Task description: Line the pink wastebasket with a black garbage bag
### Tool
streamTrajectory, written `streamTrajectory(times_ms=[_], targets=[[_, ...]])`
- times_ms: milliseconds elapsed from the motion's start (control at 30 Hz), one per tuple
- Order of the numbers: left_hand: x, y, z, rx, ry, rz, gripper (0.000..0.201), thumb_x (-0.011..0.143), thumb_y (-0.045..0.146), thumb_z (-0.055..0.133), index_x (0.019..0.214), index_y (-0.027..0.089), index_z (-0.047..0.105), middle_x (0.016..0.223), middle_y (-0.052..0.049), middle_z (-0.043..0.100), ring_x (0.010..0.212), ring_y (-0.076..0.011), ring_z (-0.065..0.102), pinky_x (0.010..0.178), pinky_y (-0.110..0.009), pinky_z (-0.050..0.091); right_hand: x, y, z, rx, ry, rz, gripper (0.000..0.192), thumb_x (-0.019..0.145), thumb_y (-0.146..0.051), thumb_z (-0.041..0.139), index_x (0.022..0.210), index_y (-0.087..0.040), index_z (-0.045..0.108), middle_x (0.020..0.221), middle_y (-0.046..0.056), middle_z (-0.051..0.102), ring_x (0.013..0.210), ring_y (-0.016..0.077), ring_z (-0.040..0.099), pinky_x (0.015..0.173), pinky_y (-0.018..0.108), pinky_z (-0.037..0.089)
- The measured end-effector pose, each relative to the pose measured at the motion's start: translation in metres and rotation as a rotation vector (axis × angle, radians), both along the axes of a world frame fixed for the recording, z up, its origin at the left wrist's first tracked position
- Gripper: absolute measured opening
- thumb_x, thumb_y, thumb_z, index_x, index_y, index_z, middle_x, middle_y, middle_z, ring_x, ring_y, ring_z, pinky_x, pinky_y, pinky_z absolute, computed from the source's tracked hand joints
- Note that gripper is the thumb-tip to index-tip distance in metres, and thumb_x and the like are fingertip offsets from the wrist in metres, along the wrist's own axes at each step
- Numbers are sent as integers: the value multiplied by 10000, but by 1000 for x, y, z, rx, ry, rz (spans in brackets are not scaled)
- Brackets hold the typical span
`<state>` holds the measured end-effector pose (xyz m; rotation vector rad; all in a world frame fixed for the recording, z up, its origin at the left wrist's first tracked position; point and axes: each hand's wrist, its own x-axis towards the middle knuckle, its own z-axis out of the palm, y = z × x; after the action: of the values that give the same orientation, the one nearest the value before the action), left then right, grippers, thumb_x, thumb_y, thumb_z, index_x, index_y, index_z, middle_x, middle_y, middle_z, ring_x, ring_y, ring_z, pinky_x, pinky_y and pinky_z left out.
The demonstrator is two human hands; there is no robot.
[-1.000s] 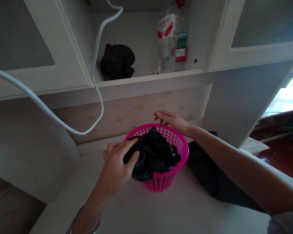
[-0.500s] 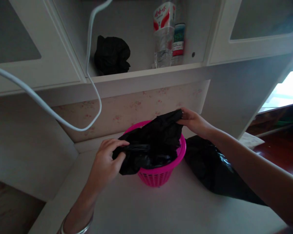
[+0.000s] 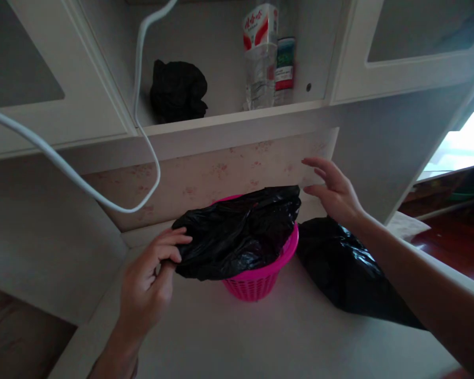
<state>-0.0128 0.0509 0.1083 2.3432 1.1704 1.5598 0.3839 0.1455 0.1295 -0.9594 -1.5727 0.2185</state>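
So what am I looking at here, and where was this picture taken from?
The picture comes from a camera worn on a person's head, looking down at their own bare hands. On the pale desk top stands a small pink plastic basket with a crinkled black plastic bag spread over it. The left hand pinches the bag's edge; the right hand hovers open beside it, touching nothing. Another black bag lies to the right. On the shelf above stand two bottles and a black bundle.

A pale desk (image 3: 284,337) sits under white cabinets (image 3: 398,58) and an open shelf (image 3: 237,113); floral wallpaper (image 3: 221,171) behind, red-brown floor (image 3: 454,242) and bright window (image 3: 464,147) at right
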Motion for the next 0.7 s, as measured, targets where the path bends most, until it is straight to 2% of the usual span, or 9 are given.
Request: streamTrajectory(times_ms=[67,200,233,300,400,467,533,633,700], targets=[[10,-9,8,97,137,-88,342,918,-51,438,897,271,550,1106,11,738,1217,-180,668,1070,-435,528,-21,-14,4,184,-334,59,390,936,-257,638,1324,-302,641,1385,74,662,1383,310,544,1237,575,318],[27,-16,17,211,296,-237,367,882,-77,448,961,264,557,1032,-18,752,1047,-197,715,976,-464,565,-63,-20,-9,158,-745,268,430,1071,-384,505,1479,-252,543,1349,116,709,1323,283,613,1276,649,168],[27,-17,17,216,311,-245,359,889,-69,452,981,259,564,1030,-29,751,1015,-197,714,945,-456,567,-69,-18,-14,155,-809,292,416,1081,-393,484,1456,-233,567,1277,118,741,1261,279,649,1267,661,173],[23,-18,16,211,329,-224,349,910,-54,456,1025,252,577,1052,-45,743,996,-193,702,899,-426,560,-73,-14,-20,174,-904,325,357,1101,-365,433,1295,-199,681,1062,96,782,1068,252,710,1207,604,327],[11,-18,15,178,344,-176,362,942,-38,445,1089,258,593,1115,-54,722,1039,-187,679,908,-395,543,-69,-14,-21,175,-916,323,390,1113,-349,396,1121,-180,748,988,96,745,897,207,695,892,366,536],[3,-16,14,160,373,-147,357,965,-8,449,1135,265,605,1177,-61,710,1079,-189,668,925,-382,531,-63,-19,-17,163,-875,268,387,1099,-407,448,1235,-178,729,1075,113,720,889,201,688,743,305,514],[0,-11,13,147,419,-126,339,988,46,470,1192,273,616,1233,-65,705,1105,-195,666,942,-375,519,-57,-25,-13,164,-851,214,380,1082,-437,495,1214,-193,754,1006,90,716,827,191,680,669,296,469],[-2,0,10,127,508,-98,316,1017,177,518,1299,290,608,1248,-57,735,1115,-220,690,985,-391,494,-46,-36,-6,206,-813,205,417,1049,-436,569,763,-207,768,719,28,618,647,155,582,613,308,402],[-3,6,7,124,558,-74,343,1027,291,538,1367,283,581,1244,-64,751,1127,-248,700,1020,-412,477,-37,-47,-4,248,-766,225,460,1011,-414,637,602,-208,670,726,27,595,651,150,551,652,322,420]])
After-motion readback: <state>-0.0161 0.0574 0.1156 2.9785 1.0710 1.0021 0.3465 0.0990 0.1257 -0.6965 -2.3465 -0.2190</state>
